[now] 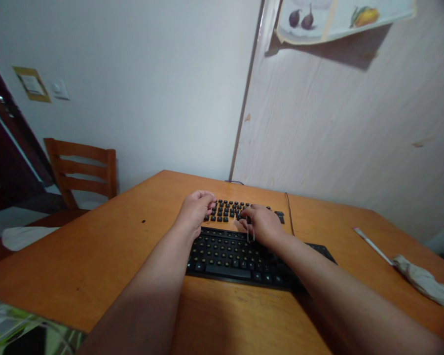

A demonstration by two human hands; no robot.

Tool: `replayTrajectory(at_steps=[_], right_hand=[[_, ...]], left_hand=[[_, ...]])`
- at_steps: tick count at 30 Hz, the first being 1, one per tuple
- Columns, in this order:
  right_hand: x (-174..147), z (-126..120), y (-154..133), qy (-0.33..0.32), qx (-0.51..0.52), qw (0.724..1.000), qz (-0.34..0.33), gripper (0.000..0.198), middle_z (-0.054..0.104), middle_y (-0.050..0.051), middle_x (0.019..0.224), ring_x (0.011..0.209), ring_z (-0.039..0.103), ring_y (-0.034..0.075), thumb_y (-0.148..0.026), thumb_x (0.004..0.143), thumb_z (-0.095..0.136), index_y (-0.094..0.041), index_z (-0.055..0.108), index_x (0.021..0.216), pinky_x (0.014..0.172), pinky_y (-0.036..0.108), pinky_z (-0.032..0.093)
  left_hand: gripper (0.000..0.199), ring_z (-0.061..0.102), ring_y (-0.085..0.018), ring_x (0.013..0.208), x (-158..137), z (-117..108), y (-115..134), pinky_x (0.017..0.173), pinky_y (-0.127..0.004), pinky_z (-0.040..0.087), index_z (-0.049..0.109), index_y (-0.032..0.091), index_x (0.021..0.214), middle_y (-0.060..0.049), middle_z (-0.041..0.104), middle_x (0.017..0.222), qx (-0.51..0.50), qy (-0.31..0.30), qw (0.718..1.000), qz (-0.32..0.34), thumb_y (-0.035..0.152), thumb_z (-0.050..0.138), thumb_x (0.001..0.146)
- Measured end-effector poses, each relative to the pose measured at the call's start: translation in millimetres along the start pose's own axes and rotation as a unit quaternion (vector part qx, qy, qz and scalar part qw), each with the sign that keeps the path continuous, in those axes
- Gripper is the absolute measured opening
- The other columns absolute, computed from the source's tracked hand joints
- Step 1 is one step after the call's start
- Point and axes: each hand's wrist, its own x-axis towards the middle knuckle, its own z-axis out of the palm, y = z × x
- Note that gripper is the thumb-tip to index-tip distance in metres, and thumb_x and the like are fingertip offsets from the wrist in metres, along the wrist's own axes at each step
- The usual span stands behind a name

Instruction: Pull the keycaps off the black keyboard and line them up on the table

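Observation:
A black keyboard (225, 254) lies on the wooden table, most of its keycaps off and the bare key stems showing; the space bar and several bottom-row keys are still on it. Behind it, loose black keycaps (226, 213) are laid out in rows. My left hand (195, 211) is at the left end of these rows, thumb and fingers pinched together; whatever they hold is hidden. Over the right part of the rows, my right hand (261, 223) has its fingers closed on a thin wire keycap puller (250, 233), whose loops hang down over the keyboard's back edge.
One small black piece (143, 221) lies apart on the left of the table (133, 256). A cable (290, 214) runs back from the keyboard. At the right are a white stick-like brush (373, 245) and a crumpled cloth (422, 281). A wooden chair (83, 167) stands left, by the wall.

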Motion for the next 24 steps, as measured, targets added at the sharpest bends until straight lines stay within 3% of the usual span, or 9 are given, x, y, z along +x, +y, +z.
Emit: replayTrajectory(at_steps=[7, 24], right_hand=[[16, 14, -6, -0.046, -0.009, 0.999, -0.021, 0.022, 0.067, 0.008, 0.093, 0.089, 0.061, 0.022, -0.034, 0.087, 0.057, -0.023, 0.074, 0.095, 0.071, 0.029, 0.042], [25, 25, -9, -0.044, -0.022, 0.998, -0.038, 0.022, 0.067, 0.009, 0.096, 0.091, 0.061, 0.023, -0.031, 0.087, 0.056, -0.023, 0.074, 0.097, 0.074, 0.03, 0.044]], left_hand=[[0.018, 0.06, -0.009, 0.066, 0, 0, -1, 0.057, -0.019, 0.043, 0.064, 0.016, 0.081, -0.005, 0.069, 0.081, 0.004, -0.008, 1.0, 0.003, 0.031, 0.064, 0.072], [0.019, 0.058, -0.01, 0.065, -4, 4, 3, 0.057, -0.02, 0.041, 0.063, 0.015, 0.081, -0.005, 0.067, 0.079, 0.02, -0.013, 1.0, 0.002, 0.032, 0.063, 0.073]])
